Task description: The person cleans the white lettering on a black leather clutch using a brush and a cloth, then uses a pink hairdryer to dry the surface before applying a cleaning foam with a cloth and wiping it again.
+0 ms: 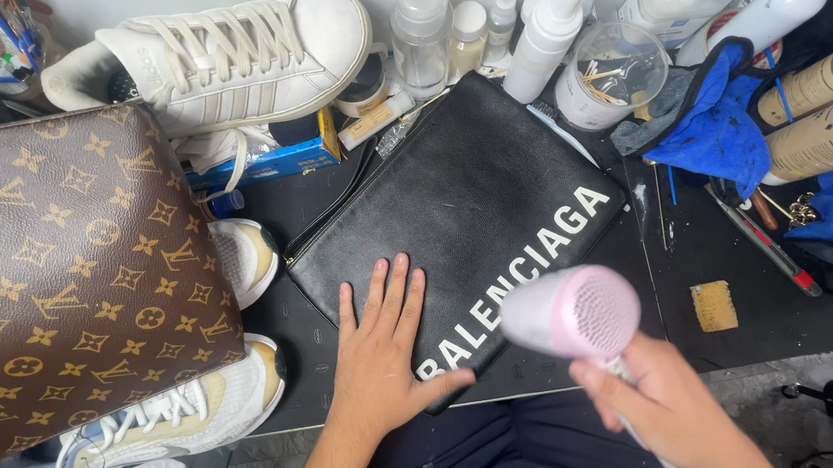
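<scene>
A flat black leather pouch (473, 189) with white lettering lies at an angle on the dark worktop (746, 321). My left hand (382, 352) rests flat on the pouch's near corner, fingers spread. My right hand (658, 409) grips the handle of a pink hair dryer (574, 313), whose rear grille faces the camera just above the pouch's lettered edge. The dryer head looks slightly blurred.
A brown patterned bag (69, 274) fills the left side, over white and cream sneakers (186, 415). Another white sneaker (230, 55) sits at the back. Bottles (545, 37), a clear cup (613, 71), blue cloths (719, 127), hand tools (763, 239) and a small sponge (714, 305) crowd the right.
</scene>
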